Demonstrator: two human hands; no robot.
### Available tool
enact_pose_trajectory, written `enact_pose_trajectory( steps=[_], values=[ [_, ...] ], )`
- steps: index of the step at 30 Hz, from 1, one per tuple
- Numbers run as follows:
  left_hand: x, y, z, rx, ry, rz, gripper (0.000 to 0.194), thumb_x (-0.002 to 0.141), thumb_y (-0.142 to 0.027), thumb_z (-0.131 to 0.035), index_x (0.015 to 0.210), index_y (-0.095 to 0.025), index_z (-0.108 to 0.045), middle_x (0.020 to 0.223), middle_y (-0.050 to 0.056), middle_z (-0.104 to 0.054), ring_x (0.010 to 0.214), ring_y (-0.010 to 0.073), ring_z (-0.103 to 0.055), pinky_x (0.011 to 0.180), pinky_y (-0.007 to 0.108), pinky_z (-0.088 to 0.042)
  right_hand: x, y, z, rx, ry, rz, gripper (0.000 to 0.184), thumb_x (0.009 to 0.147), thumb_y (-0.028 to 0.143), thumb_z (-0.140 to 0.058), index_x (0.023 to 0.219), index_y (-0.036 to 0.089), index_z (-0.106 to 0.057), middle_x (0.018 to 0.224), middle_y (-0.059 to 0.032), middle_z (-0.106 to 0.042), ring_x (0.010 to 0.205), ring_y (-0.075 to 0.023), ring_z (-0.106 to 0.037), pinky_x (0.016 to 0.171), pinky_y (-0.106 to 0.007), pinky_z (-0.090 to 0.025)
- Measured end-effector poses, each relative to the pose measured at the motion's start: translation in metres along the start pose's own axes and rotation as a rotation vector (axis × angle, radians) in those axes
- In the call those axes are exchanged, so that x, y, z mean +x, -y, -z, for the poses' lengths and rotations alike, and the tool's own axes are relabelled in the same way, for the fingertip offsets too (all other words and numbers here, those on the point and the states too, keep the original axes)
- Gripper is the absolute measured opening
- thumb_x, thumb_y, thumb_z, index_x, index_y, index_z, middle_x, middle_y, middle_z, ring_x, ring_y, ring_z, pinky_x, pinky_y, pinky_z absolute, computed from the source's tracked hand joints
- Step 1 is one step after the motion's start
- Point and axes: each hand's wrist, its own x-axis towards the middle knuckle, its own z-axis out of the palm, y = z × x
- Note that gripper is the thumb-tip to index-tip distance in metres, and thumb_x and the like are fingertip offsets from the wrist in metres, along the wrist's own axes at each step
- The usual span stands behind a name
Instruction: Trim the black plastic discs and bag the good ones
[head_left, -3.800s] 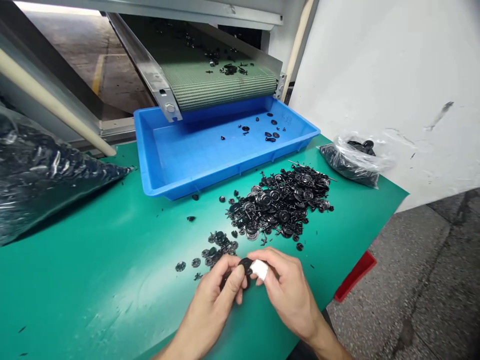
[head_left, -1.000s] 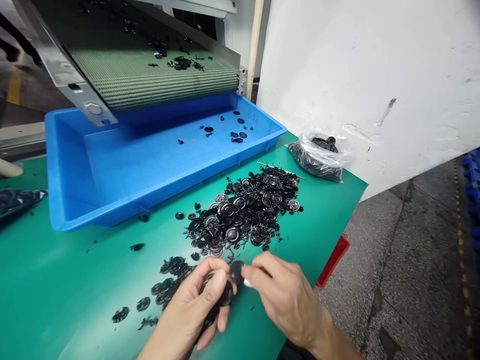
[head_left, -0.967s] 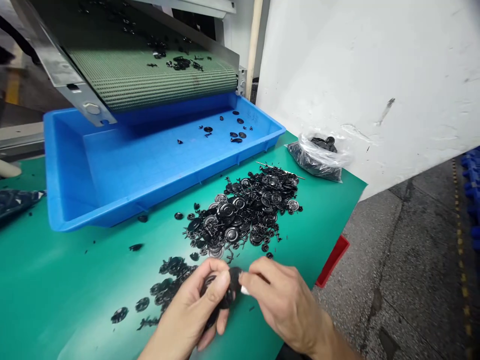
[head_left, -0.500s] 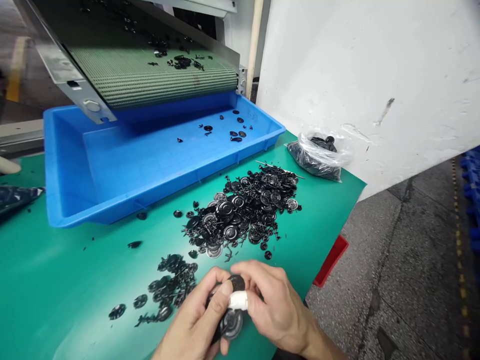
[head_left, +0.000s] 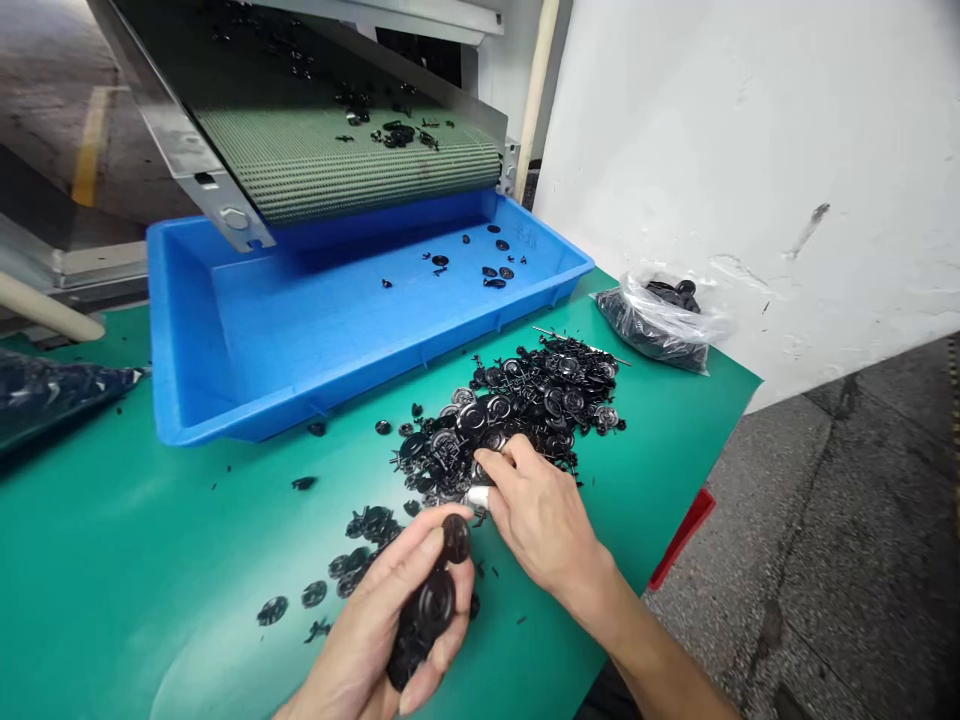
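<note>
Head-mounted view of two hands at work on a green bench mat (head_left: 142, 590). The left hand (head_left: 379, 625) is closed around a cluster of black plastic discs (head_left: 424, 620), with the thumb lying along the side of the cluster and the fingers curled beneath it; the cluster projects past the hand toward the mat. The right hand (head_left: 541, 522) lies just beside it, its fingers extended and low, their fingertips (head_left: 491, 462) touching the near edge of a heap of glossy black moulded discs and sprues (head_left: 521, 400). A white tape wrap (head_left: 477, 497) encircles one finger. Whether the right hand grips a part cannot be determined, as the fingers hide what lies beneath them. A smaller heap of black discs (head_left: 364, 545) lies on the mat near the left hand. Beyond the heaps, a blue plastic tray (head_left: 169, 350) holds a few scattered black parts, and the end of a green woven conveyor belt (head_left: 345, 165), also carrying black parts, overhangs it. A clear plastic bag of black parts (head_left: 660, 325) rests on the mat to the right of the tray.
</note>
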Motion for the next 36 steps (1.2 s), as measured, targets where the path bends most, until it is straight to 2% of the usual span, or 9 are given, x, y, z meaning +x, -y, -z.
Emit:
enact_pose_trajectory(
  steps=[3, 7, 10, 13, 15, 21, 30, 33, 36],
  values=[
    [0.003, 0.001, 0.002, -0.121, 0.073, -0.044, 0.022, 0.087, -0.043, -0.062, 0.088, -0.021, -0.066, 0.066, -0.001, -0.063, 0.037, 0.0062, -0.048, 0.024, 0.010, -0.037, 0.000, 0.000, -0.005, -0.029, -0.036, -0.009, 0.036, 0.089, 0.009, -0.047, 0.122, 0.019, -0.059, 0.098, -0.0080, -0.058, 0.079, -0.0211, -0.063, 0.059, -0.029, -0.051],
    [0.008, 0.002, 0.001, -0.104, 0.087, -0.076, 0.032, 0.087, -0.043, -0.063, 0.070, -0.016, -0.064, 0.072, 0.001, -0.065, 0.042, 0.0052, -0.050, 0.026, 0.008, -0.038, -0.010, -0.011, -0.010, 0.181, -0.214, -0.021, 0.041, 0.087, 0.002, -0.038, 0.118, 0.016, -0.062, 0.101, -0.0099, -0.063, 0.087, -0.0217, -0.065, 0.072, -0.032, -0.053],
    [0.010, 0.001, 0.000, 0.003, 0.042, -0.080, 0.018, 0.086, -0.035, -0.068, 0.083, -0.017, -0.067, 0.069, -0.001, -0.064, 0.039, 0.0021, -0.044, 0.029, 0.006, -0.035, -0.016, -0.019, -0.008, 0.525, -0.244, -0.138, 0.041, 0.085, 0.003, -0.039, 0.115, 0.016, -0.064, 0.090, -0.0060, -0.067, 0.073, -0.0163, -0.066, 0.067, -0.028, -0.054],
    [0.011, 0.001, -0.002, 0.108, 0.004, -0.113, 0.027, 0.083, -0.037, -0.071, 0.104, -0.022, -0.062, 0.073, -0.002, -0.064, 0.042, 0.0041, -0.043, 0.030, 0.009, -0.033, -0.025, -0.016, -0.004, 0.870, -0.121, -0.238, 0.037, 0.087, 0.008, -0.042, 0.113, 0.019, -0.066, 0.073, 0.0005, -0.065, 0.054, -0.0101, -0.062, 0.053, -0.021, -0.052],
    [0.011, 0.003, -0.002, 0.228, -0.010, -0.133, 0.029, 0.085, -0.044, -0.067, 0.102, -0.022, -0.059, 0.071, -0.002, -0.063, 0.045, 0.0061, -0.044, 0.031, 0.010, -0.031, -0.034, -0.010, -0.003, 0.972, -0.065, -0.217, 0.034, 0.088, 0.010, -0.044, 0.111, 0.020, -0.068, 0.069, 0.0021, -0.063, 0.052, -0.0088, -0.060, 0.050, -0.019, -0.050],
    [0.007, 0.009, 0.001, 0.517, 0.010, -0.130, 0.038, 0.087, -0.055, -0.057, 0.074, -0.020, -0.052, 0.048, -0.007, -0.053, 0.037, 0.0048, -0.033, 0.035, 0.014, -0.020, -0.056, 0.006, -0.008, 0.815, -0.049, -0.023, 0.040, 0.088, 0.009, -0.045, 0.121, 0.023, -0.063, 0.086, -0.0010, -0.059, 0.066, -0.0111, -0.058, 0.061, -0.023, -0.048],
    [0.001, 0.009, 0.000, 0.856, 0.063, -0.253, 0.041, 0.092, -0.057, -0.045, 0.072, -0.021, -0.053, 0.053, -0.006, -0.051, 0.045, 0.0095, -0.033, 0.042, 0.020, -0.025, -0.058, 0.010, 0.002, 0.947, 0.049, -0.084, 0.042, 0.084, 0.003, -0.052, 0.107, 0.033, -0.070, 0.091, 0.0032, -0.061, 0.078, -0.0106, -0.060, 0.064, -0.020, -0.046],
    [-0.001, 0.008, -0.002, 0.920, 0.088, -0.234, 0.042, 0.092, -0.057, -0.042, 0.073, -0.022, -0.053, 0.052, -0.006, -0.050, 0.045, 0.0104, -0.035, 0.043, 0.021, -0.027, -0.062, 0.011, 0.001, 0.916, 0.018, -0.051, 0.047, 0.081, 0.000, -0.052, 0.112, 0.033, -0.068, 0.097, 0.0034, -0.065, 0.085, -0.0119, -0.061, 0.075, -0.022, -0.047],
    [-0.007, 0.007, -0.006, 0.906, 0.031, -0.221, 0.044, 0.092, -0.058, -0.042, 0.070, -0.022, -0.051, 0.054, -0.006, -0.051, 0.047, 0.0104, -0.035, 0.044, 0.021, -0.027, -0.066, 0.013, -0.003, 0.885, -0.048, -0.126, 0.052, 0.078, 0.000, -0.052, 0.121, 0.027, -0.060, 0.097, 0.0016, -0.064, 0.081, -0.0128, -0.060, 0.072, -0.024, -0.049]
  ],
)
